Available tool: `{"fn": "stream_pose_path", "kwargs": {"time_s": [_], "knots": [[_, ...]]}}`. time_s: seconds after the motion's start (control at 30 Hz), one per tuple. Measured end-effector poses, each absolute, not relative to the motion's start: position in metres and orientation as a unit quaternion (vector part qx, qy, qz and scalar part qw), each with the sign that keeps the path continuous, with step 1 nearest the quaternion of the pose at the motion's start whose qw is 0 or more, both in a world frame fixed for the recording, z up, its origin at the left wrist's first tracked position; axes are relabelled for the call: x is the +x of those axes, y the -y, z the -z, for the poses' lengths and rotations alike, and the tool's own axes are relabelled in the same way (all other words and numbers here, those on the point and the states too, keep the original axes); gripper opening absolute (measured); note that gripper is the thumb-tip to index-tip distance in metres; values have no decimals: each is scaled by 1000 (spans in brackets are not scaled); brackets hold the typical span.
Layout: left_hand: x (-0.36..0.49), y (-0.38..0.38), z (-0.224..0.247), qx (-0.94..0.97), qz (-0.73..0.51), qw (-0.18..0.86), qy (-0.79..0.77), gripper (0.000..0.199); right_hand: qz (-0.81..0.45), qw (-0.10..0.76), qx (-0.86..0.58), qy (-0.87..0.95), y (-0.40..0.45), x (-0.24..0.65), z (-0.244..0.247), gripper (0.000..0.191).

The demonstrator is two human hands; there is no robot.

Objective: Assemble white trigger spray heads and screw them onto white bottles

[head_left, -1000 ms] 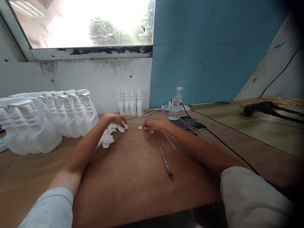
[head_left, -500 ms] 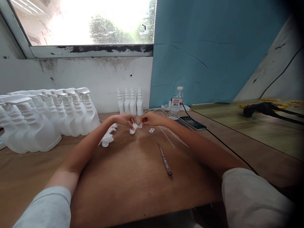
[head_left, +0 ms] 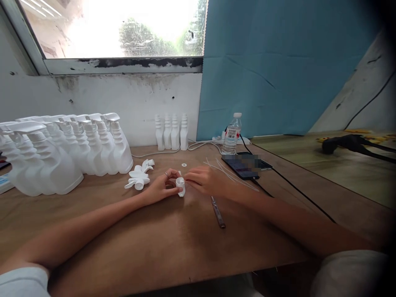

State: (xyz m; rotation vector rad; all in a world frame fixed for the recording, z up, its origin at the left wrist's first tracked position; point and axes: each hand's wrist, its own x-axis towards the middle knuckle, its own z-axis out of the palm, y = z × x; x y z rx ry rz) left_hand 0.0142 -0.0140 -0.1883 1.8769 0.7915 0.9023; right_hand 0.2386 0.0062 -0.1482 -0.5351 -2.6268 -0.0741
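My left hand point(head_left: 165, 186) grips a white trigger spray head point(head_left: 181, 192) by its side, with the round collar opening facing up. My right hand point(head_left: 208, 180) is closed in a pinch at the rim of that collar. A small white piece at its fingertips looks like a washer, mostly hidden by the fingers. One flat white washer point(head_left: 184, 165) lies on the table just beyond both hands. More white spray heads point(head_left: 138, 178) are piled left of my left hand. Nearer to me than my right hand lies a screwdriver point(head_left: 218, 212), its tip partly covered.
White spray bottles point(head_left: 105, 144) with heads stand in rows at the left. Several slim white bottles point(head_left: 175, 132) stand by the wall. On the right are thin white tubes point(head_left: 227, 171), a phone point(head_left: 239, 165) with a cable, another phone point(head_left: 265, 165) and a water bottle point(head_left: 231, 136).
Both hands have come closer to me and together, the left bringing the spray head and turning its opening upward. My right hand has left the washers and reached the collar.
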Motion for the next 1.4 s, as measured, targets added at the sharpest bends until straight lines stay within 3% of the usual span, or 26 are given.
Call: {"fn": "stream_pose_path", "kwargs": {"time_s": [0.13, 0.37, 0.73, 0.9, 1.23, 1.4], "knots": [[16, 14, 188, 745, -391, 439, -316, 46, 106, 286, -169, 937, -7, 239, 164, 27], [16, 17, 188, 752, -381, 437, -313, 46, 111, 387, -100, 910, -9, 236, 172, 15], [13, 16, 190, 830, -351, 292, -319, 25, -2, 373, -63, 925, -8, 240, 171, 16], [11, 17, 188, 863, -334, 232, -299, 20, -40, 328, -69, 941, -9, 239, 168, 17], [11, 15, 192, 863, -353, 197, -302, 20, 3, 301, -113, 947, -4, 237, 167, 16], [7, 13, 194, 857, -373, 173, -310, 20, 31, 248, -175, 952, 5, 228, 168, 33]]}}
